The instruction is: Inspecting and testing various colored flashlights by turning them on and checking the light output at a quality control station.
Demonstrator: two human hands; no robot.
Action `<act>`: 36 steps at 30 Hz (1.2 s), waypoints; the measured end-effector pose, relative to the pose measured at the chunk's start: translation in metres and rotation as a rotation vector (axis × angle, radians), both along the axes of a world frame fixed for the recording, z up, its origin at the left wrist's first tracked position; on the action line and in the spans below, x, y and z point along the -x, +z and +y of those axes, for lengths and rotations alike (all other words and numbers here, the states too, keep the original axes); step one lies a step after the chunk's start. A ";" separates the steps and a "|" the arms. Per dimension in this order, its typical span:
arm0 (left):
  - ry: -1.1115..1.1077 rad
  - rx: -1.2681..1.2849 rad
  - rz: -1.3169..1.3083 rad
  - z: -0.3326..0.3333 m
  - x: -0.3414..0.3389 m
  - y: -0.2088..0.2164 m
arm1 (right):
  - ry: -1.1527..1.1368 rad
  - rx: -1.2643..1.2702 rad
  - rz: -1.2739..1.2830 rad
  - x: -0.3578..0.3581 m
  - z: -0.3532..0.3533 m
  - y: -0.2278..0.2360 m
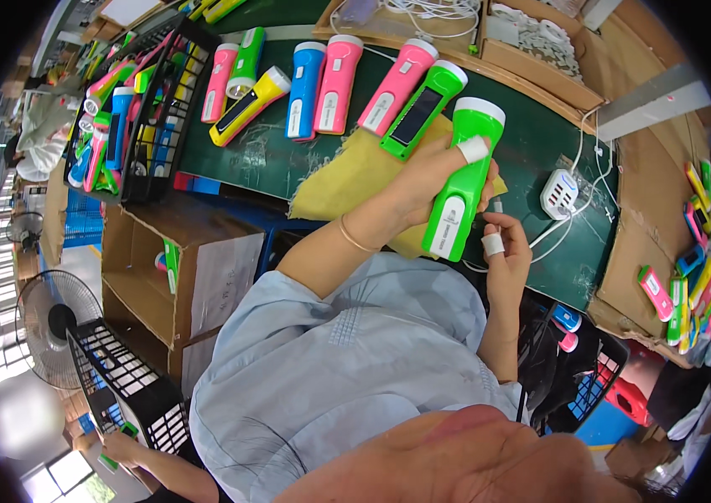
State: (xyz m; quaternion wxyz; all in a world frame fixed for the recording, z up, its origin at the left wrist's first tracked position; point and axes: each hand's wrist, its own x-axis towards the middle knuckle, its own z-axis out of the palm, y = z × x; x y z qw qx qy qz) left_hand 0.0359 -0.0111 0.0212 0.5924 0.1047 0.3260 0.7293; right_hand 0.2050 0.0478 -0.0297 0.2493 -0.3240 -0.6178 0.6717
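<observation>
My left hand is wrapped round a green flashlight with a white head, its head pointing away from me. A strip of white tape covers the left thumb. Close to the flashlight's right side, my right hand is closed with thumb and finger together; what they pinch is too small to make out. White tape is on that thumb too. A small cable plug shows just above its fingertips. Under the held flashlight lies a yellow cloth. Beyond it rests another green flashlight with a dark panel, beside a pink flashlight.
Blue, yellow and other pink and green flashlights lie across the green table. A white charging hub with cables sits right. Black crate and cardboard box stand left; several flashlights fill the right-hand carton.
</observation>
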 end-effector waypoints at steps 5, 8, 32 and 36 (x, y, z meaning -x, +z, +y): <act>-0.008 0.027 0.004 0.010 0.003 -0.003 | 0.002 -0.046 0.044 0.002 -0.004 -0.004; 0.113 0.203 0.169 0.018 0.008 -0.009 | -0.021 0.095 0.111 0.002 0.001 0.003; -0.118 -0.061 0.035 0.027 0.040 -0.022 | 0.046 -0.759 -0.011 0.040 0.034 0.040; 0.166 0.113 0.467 0.034 0.019 -0.022 | 0.024 -1.204 -0.042 0.055 0.031 0.054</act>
